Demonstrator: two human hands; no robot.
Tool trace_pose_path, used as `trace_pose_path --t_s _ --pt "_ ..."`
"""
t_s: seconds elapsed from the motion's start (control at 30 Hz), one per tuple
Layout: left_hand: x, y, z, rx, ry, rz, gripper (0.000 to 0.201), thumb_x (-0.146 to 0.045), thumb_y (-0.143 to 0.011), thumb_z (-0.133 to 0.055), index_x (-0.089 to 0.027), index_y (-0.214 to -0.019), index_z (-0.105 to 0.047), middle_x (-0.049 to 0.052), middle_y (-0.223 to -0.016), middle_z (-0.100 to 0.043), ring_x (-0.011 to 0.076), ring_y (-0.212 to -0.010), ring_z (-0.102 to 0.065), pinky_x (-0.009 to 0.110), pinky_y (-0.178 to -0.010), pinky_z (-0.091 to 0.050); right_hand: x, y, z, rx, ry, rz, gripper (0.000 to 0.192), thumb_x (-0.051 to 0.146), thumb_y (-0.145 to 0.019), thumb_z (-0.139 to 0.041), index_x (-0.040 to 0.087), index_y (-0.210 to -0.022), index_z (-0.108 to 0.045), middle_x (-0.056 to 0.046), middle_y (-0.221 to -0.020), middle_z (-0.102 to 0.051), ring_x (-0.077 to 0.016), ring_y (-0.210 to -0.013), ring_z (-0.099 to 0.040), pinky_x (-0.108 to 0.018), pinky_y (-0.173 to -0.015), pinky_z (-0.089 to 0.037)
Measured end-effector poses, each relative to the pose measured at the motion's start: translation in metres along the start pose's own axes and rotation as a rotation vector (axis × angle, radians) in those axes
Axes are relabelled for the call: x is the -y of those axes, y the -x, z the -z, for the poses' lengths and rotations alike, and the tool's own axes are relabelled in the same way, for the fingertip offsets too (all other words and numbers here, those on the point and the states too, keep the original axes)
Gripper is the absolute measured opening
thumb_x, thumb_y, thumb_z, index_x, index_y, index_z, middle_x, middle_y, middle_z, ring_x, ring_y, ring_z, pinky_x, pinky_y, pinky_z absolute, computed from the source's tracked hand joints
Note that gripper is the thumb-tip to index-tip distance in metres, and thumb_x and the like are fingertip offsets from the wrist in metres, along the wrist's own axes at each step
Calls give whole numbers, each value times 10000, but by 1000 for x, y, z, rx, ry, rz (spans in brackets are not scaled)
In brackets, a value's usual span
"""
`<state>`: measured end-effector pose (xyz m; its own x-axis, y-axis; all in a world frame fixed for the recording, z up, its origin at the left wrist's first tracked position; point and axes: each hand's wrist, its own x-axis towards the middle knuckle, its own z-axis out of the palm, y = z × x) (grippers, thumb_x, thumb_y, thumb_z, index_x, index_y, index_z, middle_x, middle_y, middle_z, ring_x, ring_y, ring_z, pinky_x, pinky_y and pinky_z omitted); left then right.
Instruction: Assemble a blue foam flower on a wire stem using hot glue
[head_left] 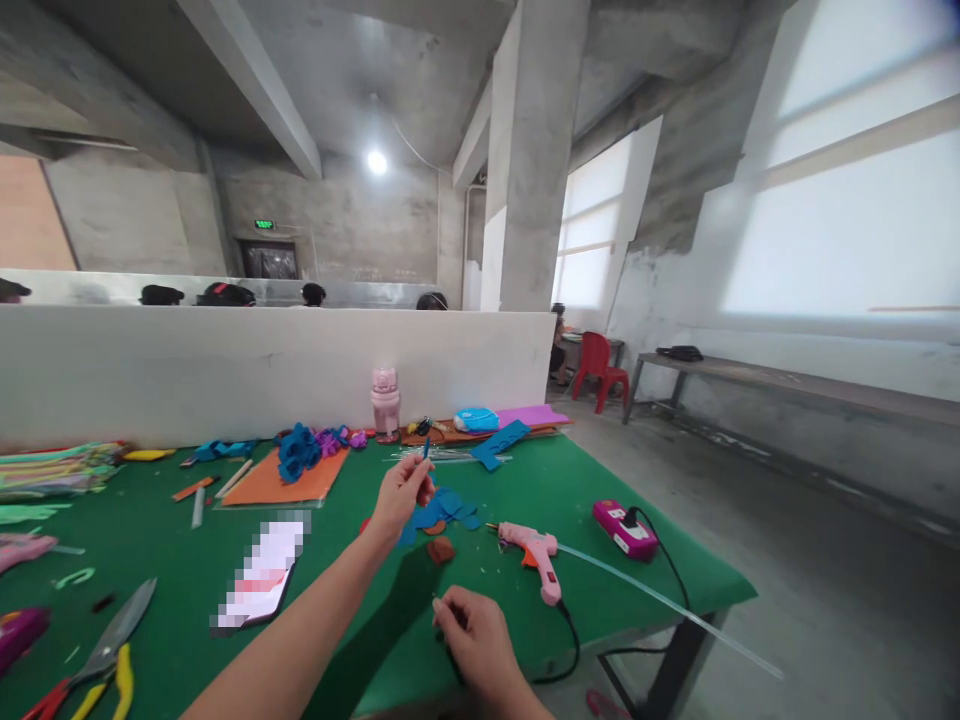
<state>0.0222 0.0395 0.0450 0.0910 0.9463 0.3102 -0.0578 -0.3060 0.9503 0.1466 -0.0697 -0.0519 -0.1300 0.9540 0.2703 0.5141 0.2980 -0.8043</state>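
My left hand is raised over the table, its fingertips pinching a small blue piece, seen edge-on. Below and beside it lie several loose blue cut pieces and a brown piece. Close to the table's front edge, my right hand has its thumb and fingers pressed together; what sits between them, if anything, is too small to make out. A pink glue gun with a long clear glue stick rests to the right of both hands, touched by neither.
On the green table are a phone, scissors, an orange sheet with blue flowers, a pink bottle and a purple power box with a black cord. A white partition stands behind.
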Motion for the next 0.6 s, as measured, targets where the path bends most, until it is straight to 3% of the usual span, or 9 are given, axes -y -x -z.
trace_pose_path --t_s 0.1,0.2,0.33,0.43,0.6 --pt "4 -16 8 23 -59 -58 269 -439 -746 -505 -170 -737 -517 -47 -498 -522 61 -392 -444 176 -409 -348 16 -19 9 28 -120 -26 312 355 -797 -461 163 -575 -564 26 -449 -492 -86 -443 -450 -184 -451 -274" --pt "13 -21 19 11 -107 -78 257 -426 -757 -497 -171 -744 -527 -44 -505 -524 65 -408 -452 176 -416 -345 39 -64 19 -188 -287 50 346 413 -821 -420 164 -621 -553 24 -494 -500 -85 -466 -448 -184 -467 -311" --pt "21 -19 31 -38 -100 -41 272 -439 -770 -474 -172 -745 -519 -46 -493 -515 69 -397 -444 180 -405 -332 49 -137 16 -419 -527 -5 371 477 -814 -384 164 -712 -555 23 -516 -494 -84 -418 -404 -186 -392 -292" --pt "23 -17 34 -57 -78 19 292 -458 -762 -477 -170 -741 -515 -47 -483 -503 72 -387 -436 181 -391 -320 39 -167 1 -374 -562 0 358 469 -808 -387 167 -727 -561 19 -531 -507 -90 -426 -421 -188 -399 -318" --pt "28 -11 31 -95 -76 35 297 -462 -743 -507 -167 -709 -519 -46 -478 -486 72 -396 -428 185 -404 -325 16 -167 -26 -271 -477 47 343 440 -814 -385 165 -748 -580 7 -562 -533 -96 -483 -461 -195 -464 -363"
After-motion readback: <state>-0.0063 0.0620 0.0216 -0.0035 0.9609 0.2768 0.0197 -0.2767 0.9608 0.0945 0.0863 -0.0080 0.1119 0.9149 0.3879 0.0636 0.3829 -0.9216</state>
